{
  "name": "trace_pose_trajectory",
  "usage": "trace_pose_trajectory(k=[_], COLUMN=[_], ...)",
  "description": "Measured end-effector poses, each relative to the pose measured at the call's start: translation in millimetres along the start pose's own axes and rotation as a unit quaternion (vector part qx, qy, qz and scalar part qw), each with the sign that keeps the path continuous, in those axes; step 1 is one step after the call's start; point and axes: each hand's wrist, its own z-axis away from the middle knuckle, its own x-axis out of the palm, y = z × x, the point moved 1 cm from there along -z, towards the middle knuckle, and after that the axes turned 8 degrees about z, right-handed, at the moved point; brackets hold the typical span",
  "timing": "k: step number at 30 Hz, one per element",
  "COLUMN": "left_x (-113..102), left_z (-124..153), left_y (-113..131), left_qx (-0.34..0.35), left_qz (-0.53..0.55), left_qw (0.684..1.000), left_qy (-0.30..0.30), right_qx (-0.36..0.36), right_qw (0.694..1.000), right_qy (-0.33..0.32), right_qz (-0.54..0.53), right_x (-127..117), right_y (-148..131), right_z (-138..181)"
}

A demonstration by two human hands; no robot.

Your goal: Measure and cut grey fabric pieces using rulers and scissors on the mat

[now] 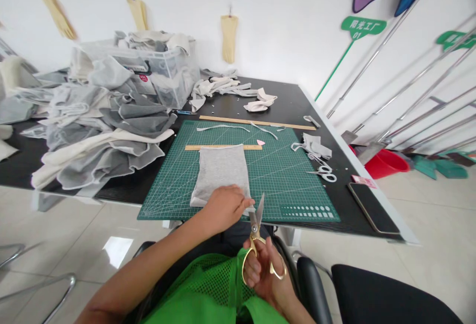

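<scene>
A folded piece of light grey fabric (223,167) lies on the green cutting mat (167,185), its top edge against a short wooden ruler (254,147). My left hand (226,206) rests over the fabric's lower part, with thumb and fingers closed on its near right corner. In my right hand (266,267) is a pair of gold-handled scissors (255,229), fingers and thumb through the loops. The scissor blades are spread apart, pointing away from me, one of them at the fabric's corner just beside my left fingertips.
Piles of grey and white fabric (111,115) and a clear plastic box (173,73) stand at left. A long wooden ruler (256,122) lies behind. White-handled scissors (327,173), scraps (316,146) and a phone (374,207) are at right. A black chair (386,296) stands beside me.
</scene>
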Motion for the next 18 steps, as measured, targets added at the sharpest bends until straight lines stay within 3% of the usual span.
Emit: trace_pose_trajectory(k=[3,6,18], left_x=[10,23,26], left_z=[-15,-16,-6], left_y=[-2,-6,-20], left_qx=[-0.037,-0.026,-0.002], left_qz=[-0.052,-0.073,-0.083], left_qw=[0.997,0.995,0.997], left_qy=[0.035,0.061,0.005], right_qx=[-0.005,-0.004,0.021], right_qw=[1.0,1.0,0.996], right_qy=[-0.005,-0.017,-0.053], right_qz=[-0.012,-0.022,-0.072], right_x=[-2,-4,-14], right_y=[1,0,-2], right_z=[-1,-1,-9])
